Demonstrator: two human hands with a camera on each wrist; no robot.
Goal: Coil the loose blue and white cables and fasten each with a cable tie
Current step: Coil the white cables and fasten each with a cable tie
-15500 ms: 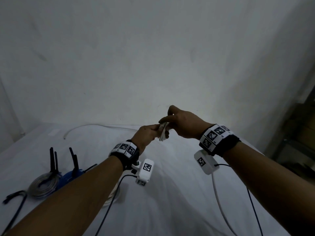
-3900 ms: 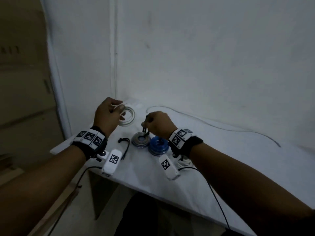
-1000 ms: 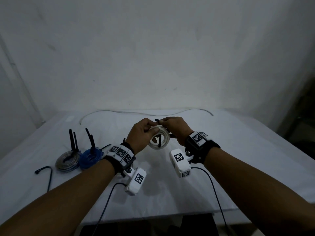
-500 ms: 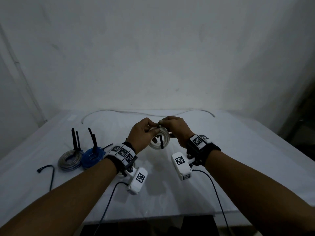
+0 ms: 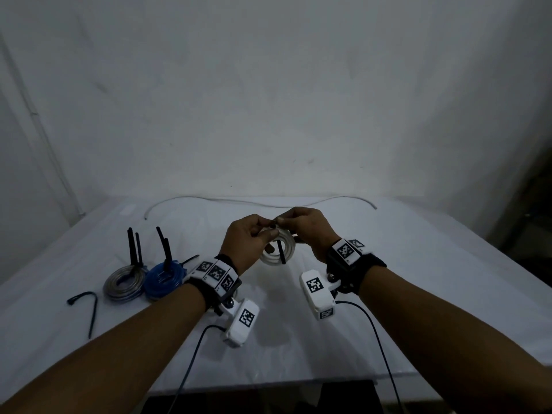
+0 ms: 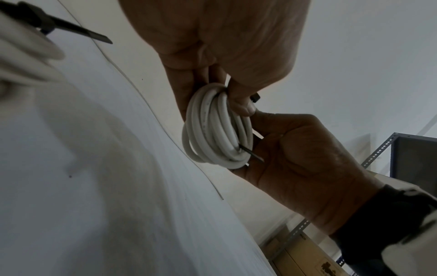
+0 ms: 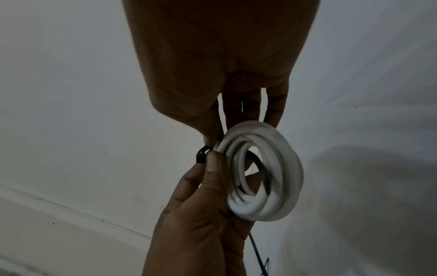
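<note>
A coiled white cable (image 5: 276, 254) hangs between my two hands above the middle of the table. My left hand (image 5: 250, 239) grips the coil's top, with the thumb pressed on the loops (image 6: 214, 128). A black cable tie (image 5: 280, 254) runs through the coil and its tail hangs down across the opening. My right hand (image 5: 301, 224) pinches the tie's head (image 7: 201, 154) at the top of the coil, fingertip to fingertip with the left. A coiled blue cable (image 5: 162, 277) lies on the table to the left, with black tie tails standing up from it.
A grey coil (image 5: 124, 281), also tied, lies beside the blue one. A loose black cable tie (image 5: 88, 300) lies further left. One long uncoiled white cable (image 5: 257, 202) runs along the table's back edge by the wall. Metal shelving (image 6: 387, 147) stands to the right.
Both hands stay together holding the white coil. Over the last second their fingertips have drawn closer at the tie's head on top of the coil, and the coil has tilted slightly.
</note>
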